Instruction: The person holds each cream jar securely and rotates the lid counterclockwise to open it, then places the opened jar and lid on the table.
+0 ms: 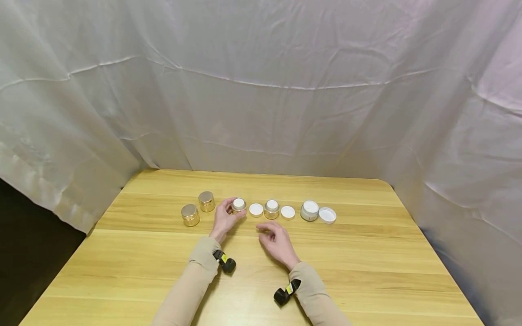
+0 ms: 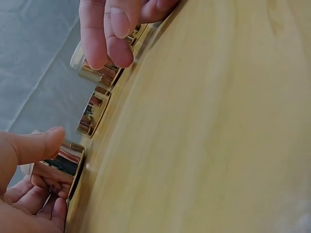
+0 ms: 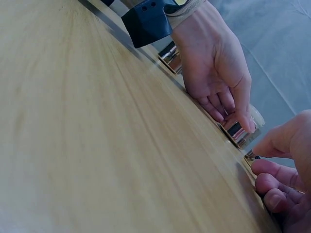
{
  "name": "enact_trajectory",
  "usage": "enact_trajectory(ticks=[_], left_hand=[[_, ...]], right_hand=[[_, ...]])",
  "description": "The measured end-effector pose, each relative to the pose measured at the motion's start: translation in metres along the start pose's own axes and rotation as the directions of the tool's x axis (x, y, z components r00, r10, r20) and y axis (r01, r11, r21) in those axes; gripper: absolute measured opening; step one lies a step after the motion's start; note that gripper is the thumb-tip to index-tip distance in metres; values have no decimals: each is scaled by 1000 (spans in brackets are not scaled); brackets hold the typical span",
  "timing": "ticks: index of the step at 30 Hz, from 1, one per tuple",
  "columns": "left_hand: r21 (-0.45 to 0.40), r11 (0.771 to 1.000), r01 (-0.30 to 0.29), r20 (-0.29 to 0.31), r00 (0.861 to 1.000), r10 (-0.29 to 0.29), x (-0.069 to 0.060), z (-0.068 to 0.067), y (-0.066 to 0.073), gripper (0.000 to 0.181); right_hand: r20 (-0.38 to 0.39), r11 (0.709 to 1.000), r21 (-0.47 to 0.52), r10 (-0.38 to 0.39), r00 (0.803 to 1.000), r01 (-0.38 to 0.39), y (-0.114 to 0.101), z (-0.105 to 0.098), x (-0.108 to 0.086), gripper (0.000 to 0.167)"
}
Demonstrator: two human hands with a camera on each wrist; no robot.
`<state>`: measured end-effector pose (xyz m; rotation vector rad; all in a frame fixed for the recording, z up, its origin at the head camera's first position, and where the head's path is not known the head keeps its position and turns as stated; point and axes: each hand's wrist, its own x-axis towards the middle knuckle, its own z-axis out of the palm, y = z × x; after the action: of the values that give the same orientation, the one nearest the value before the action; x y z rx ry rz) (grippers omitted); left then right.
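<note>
My left hand (image 1: 225, 218) grips a small gold jar (image 2: 56, 170) with a white top (image 1: 239, 203), its thumb and fingers around the jar's sides on the table. Just right of it lies a lid with its white inside up (image 1: 256, 209). My right hand (image 1: 279, 242) holds nothing; its fingers are loosely bent over the table, in front of a second uncapped gold jar (image 1: 271, 210). Another white-lined lid (image 1: 287, 212) lies beside that jar. In the right wrist view, my right hand (image 3: 286, 170) is at the right edge, near the left hand (image 3: 214, 63).
Two closed gold jars (image 1: 190, 215) (image 1: 206, 202) stand at the left of the wooden table (image 1: 367, 253). A wider jar with a white top (image 1: 310, 210) and its upturned lid (image 1: 327, 215) are at the right. A grey curtain (image 1: 261, 113) hangs behind.
</note>
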<state>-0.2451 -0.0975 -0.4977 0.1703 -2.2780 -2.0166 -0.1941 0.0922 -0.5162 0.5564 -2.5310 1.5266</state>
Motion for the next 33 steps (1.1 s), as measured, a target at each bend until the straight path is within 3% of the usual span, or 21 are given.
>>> enact_trajectory(ticks=[15, 20, 26, 33], left_hand=[[31, 999, 4, 42, 999, -5, -3, -2, 1, 72], [-45, 999, 10, 88, 996, -6, -8, -7, -2, 81], [-154, 988, 11, 110, 994, 6, -14, -12, -4, 75], [-276, 959, 68, 63, 997, -52, -25, -16, -2, 73]], right_hand=[[4, 1000, 0, 27, 1000, -27, 1, 1, 0, 25], [3, 1000, -5, 21, 1000, -21, 1, 1, -1, 25], [1, 1000, 0, 23, 1000, -23, 1, 0, -1, 24], [-6, 1000, -2, 5, 1000, -5, 0, 1, -1, 24]])
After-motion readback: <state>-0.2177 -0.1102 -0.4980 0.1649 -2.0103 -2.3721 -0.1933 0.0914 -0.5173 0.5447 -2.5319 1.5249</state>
